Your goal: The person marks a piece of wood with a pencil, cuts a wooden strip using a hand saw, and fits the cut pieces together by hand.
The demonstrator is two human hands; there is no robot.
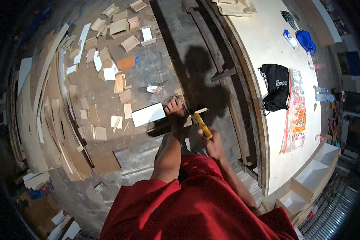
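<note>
Near the centre of the frame, the right hand (213,141) has its grip clamped on a yellow-handled tool (203,126); the left hand (176,108) is curled beside a white board (149,115), but I cannot tell what its grip holds. Small open wooden boxes (118,27) lie upper left. Right, on the tabletop (275,172), a black drawstring bag (277,86), contents hidden, lies beside a printed plastic bag (296,116); lower right, a compartmented box (305,189) shows white insides.

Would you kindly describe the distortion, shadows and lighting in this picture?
Head view: wide-lens distortion bows the pale tabletop, and the corners go dark; head view: a rounded dark shadow lies beyond the yellow handle; head view: bright patches streak the red shirt.
</note>
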